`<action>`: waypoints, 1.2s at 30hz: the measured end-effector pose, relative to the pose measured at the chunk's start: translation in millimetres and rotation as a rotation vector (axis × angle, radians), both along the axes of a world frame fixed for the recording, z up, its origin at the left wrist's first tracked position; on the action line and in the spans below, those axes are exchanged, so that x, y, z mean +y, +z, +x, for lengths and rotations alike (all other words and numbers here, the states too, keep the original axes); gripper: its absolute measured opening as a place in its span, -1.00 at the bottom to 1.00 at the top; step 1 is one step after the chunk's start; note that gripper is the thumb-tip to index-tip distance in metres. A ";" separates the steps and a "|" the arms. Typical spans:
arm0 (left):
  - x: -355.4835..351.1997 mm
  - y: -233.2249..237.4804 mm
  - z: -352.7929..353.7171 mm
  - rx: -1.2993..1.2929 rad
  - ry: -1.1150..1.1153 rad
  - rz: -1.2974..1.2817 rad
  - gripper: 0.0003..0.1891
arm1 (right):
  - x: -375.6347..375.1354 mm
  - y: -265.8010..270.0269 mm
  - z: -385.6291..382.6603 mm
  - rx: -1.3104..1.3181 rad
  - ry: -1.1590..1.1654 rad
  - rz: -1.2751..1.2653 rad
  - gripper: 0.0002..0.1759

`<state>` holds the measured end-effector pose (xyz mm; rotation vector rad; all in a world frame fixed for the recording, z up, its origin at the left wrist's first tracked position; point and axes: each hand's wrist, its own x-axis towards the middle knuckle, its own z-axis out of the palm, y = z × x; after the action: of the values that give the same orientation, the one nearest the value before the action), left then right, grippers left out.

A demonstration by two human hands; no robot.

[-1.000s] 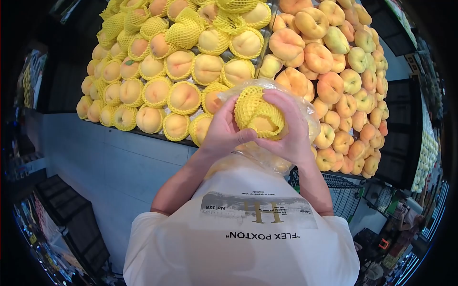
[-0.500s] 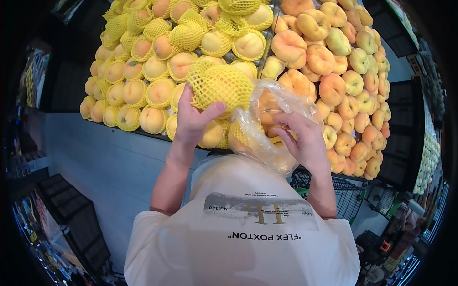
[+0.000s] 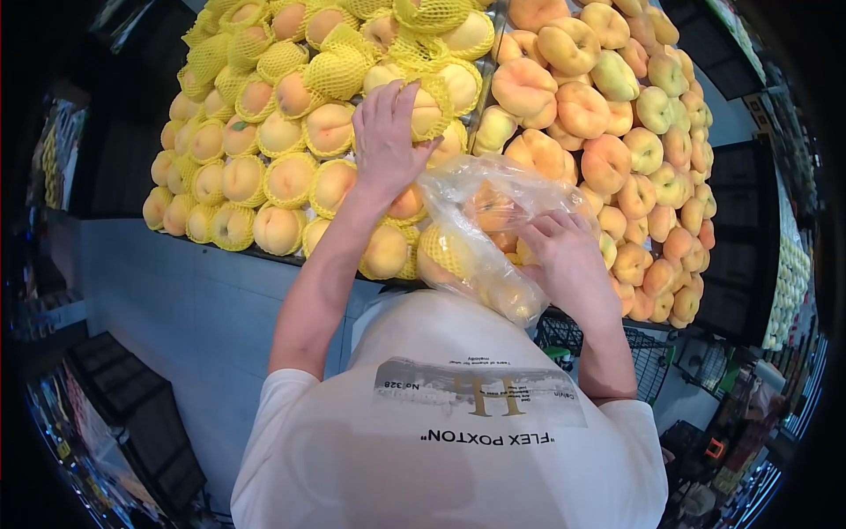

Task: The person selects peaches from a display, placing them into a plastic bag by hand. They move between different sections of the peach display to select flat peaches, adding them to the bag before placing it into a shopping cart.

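Note:
My left hand [image 3: 388, 141] reaches over the display, its fingers wrapped round a peach in a yellow foam net [image 3: 426, 110]. Beside it, my right hand [image 3: 564, 256] grips the side of a clear plastic bag [image 3: 471, 189], fingers bent and closed on the film. Inside the bag, netted and bare fruit show through the plastic, resting at the display's front edge. Rows of peaches in yellow nets [image 3: 291, 181] lie around and left of my left hand. Flat, bare peaches [image 3: 582, 108] are heaped behind and right of the bag.
A dark divider [image 3: 485, 93] separates the two kinds of fruit. Below the display on the right is a dark wire cart [image 3: 648, 366]. Black crates [image 3: 132, 397] stand at the lower left on the grey floor [image 3: 203, 300].
My left hand has moved up and back onto the netted fruit; the netted peach it held upright before is no longer raised there. My right hand has shifted slightly down along the bag.

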<state>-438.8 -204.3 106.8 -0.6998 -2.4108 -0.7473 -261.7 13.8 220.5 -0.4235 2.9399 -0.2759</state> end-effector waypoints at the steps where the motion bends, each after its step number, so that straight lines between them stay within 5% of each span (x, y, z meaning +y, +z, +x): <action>1: -1.3 0.1 -0.8 -0.024 -0.004 -0.003 -0.09 | 2.0 2.5 0.7 -0.001 -0.029 0.038 -0.50; 3: -1.2 -1.2 -3.2 -0.040 -0.015 -0.001 -0.09 | 9.1 5.2 1.4 -0.001 -0.084 0.116 -0.36; 14: -1.7 -8.9 -5.2 -0.045 -0.032 0.029 -0.07 | 33.0 6.4 4.3 0.058 -0.098 0.125 -0.46; 20: -10.6 23.6 20.1 -0.082 -0.028 0.103 -0.07 | 27.1 11.8 6.6 0.085 -0.010 0.021 -0.51; 29: 9.5 69.0 81.0 0.000 -0.378 0.285 -0.69 | 28.9 -1.0 8.7 0.131 -0.049 0.035 -0.60; 32: 30.0 60.7 91.3 -0.063 -0.560 0.322 -0.73 | 30.3 -1.4 7.5 0.160 -0.067 0.012 -0.72; 36: 38.5 51.1 111.1 -0.281 -0.645 0.047 -0.74 | 34.2 0.1 8.0 0.198 -0.092 -0.006 -0.81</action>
<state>-327.7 -165.8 157.9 -1.4698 -2.3982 -1.2150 -253.6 48.0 220.6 -0.3354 3.1589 -0.2686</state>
